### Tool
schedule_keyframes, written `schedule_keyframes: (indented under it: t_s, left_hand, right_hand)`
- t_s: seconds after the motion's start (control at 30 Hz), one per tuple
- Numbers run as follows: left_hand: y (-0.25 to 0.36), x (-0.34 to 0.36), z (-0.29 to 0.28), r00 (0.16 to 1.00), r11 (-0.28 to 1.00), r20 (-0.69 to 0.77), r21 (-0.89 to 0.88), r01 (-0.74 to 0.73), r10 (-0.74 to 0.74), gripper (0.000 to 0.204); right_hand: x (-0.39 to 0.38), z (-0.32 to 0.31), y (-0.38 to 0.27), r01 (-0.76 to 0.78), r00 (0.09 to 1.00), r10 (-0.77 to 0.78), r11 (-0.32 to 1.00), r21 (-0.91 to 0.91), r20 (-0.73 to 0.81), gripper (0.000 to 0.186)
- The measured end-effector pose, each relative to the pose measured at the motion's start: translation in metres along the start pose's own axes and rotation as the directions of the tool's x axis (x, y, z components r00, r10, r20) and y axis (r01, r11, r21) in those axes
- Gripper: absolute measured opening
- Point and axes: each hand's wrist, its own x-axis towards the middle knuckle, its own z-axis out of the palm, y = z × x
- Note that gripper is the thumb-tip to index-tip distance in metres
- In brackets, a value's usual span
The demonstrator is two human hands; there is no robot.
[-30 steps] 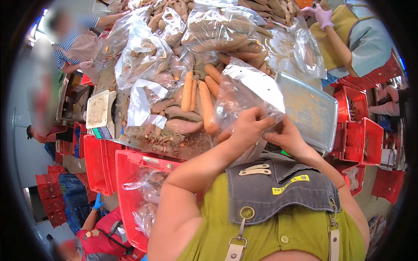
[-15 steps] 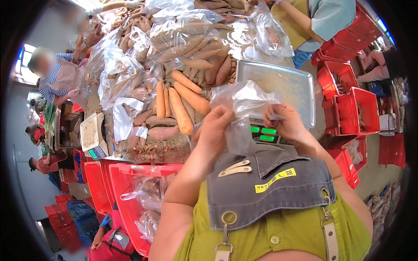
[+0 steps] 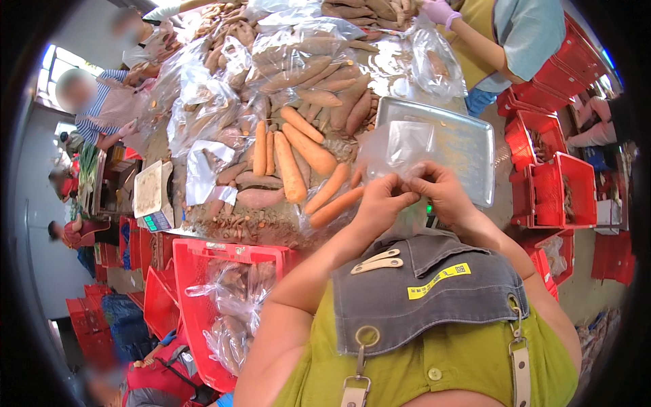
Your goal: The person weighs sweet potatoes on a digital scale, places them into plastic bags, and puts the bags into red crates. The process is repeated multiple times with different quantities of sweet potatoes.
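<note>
A clear plastic bag (image 3: 393, 146) is pinched between my two hands, above the near edge of the metal tray (image 3: 468, 166). My left hand (image 3: 388, 197) and my right hand (image 3: 437, 192) are close together, fingertips nearly touching at the bag's edge. Left of them several orange carrots (image 3: 290, 169) lie on the table, two of them right beside my left wrist. Under my hands the scale's display is mostly hidden, with only a bit of green light showing. Brown sweet potatoes (image 3: 349, 108) are heaped beyond the carrots.
A red crate (image 3: 178, 298) holding bagged produce stands at my near left. A second scale (image 3: 154, 193) sits on the table's left side. Red crates (image 3: 573, 190) are stacked at the right. Co-workers stand at the far right and left; one gloved hand (image 3: 441, 12) is beside a bag.
My hands have come together; the left moved right, and the bag moved with them. Carrots formerly hidden by my left forearm now show. The view has shifted slightly.
</note>
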Motion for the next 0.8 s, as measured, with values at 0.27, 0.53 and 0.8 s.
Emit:
schedule_keyframes:
  t_s: [0.27,0.53,0.8]
  left_hand:
    - [0.033,-0.023,-0.050,0.996,0.529,-0.090,-0.846,-0.073,-0.008,0.007]
    - [0.031,-0.015,-0.057,0.999,0.671,-0.036,-0.741,-0.020,-0.010,0.009]
    - [-0.040,0.052,-0.259,0.694,0.470,-0.689,0.693,0.547,0.208,0.036]
  right_hand:
    - [-0.014,-0.128,0.011,0.057,0.920,-0.238,0.868,-0.493,-0.312,0.009]
    - [-0.021,-0.043,-0.021,0.296,0.808,-0.539,0.021,-0.955,0.239,0.047]
    - [-0.007,-0.058,-0.021,0.022,0.824,-0.264,0.899,-0.437,-0.501,0.016]
